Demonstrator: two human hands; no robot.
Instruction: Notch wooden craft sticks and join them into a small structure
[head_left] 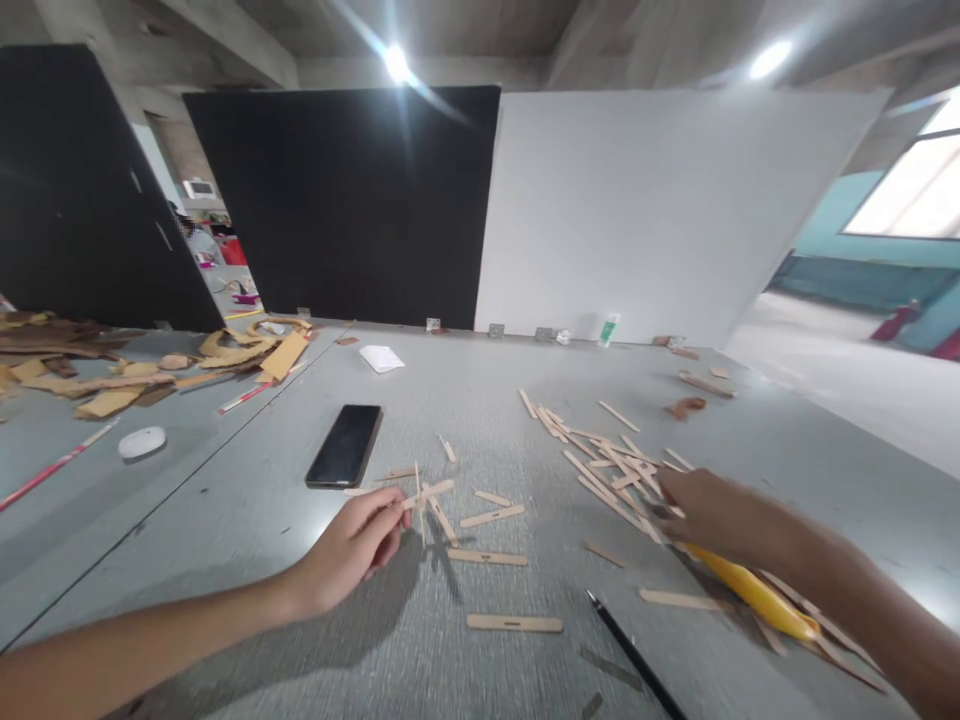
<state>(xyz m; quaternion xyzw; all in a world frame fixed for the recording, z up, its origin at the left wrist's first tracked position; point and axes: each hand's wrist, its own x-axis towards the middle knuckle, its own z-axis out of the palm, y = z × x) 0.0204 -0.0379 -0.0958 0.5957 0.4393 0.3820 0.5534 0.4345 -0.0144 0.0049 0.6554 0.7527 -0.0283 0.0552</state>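
Left hand (pixel 375 535) closed in a pinch, thumb and fingertips gripping one end of a small spoked piece of crossed wooden sticks (pixel 427 498) – pale, flat strips with rounded ends, fanning out above the table (pixel 225 500). Just beside it lie slotted sticks (pixel 514 623), each with a narrow dark slot cut at the middle of its smooth face. Right hand (pixel 697 508) reaches down to the near side of a loose stick pile (pixel 600 455), where thin, straight strips overlap at all angles; it is blurred, so I can't tell whether the fingers have hold of a strip. Under that wrist runs a glossy yellow handle (pixel 750 595), rounded at its end, and nearer the middle a slim black pen (pixel 634 655) with a pointed tip.

The tabletop is grey with a fine, streaky grain. On it, left of the sticks, are a flat, dark-glassed phone (pixel 345 446) and a smooth white oval mouse (pixel 142 442); farther left, curling tan and brown scraps (pixel 112 390) lie heaped. One small container – a white bottle with a green label (pixel 609 330) – stands before the matte white panel (pixel 660 210), its contents unreadable.
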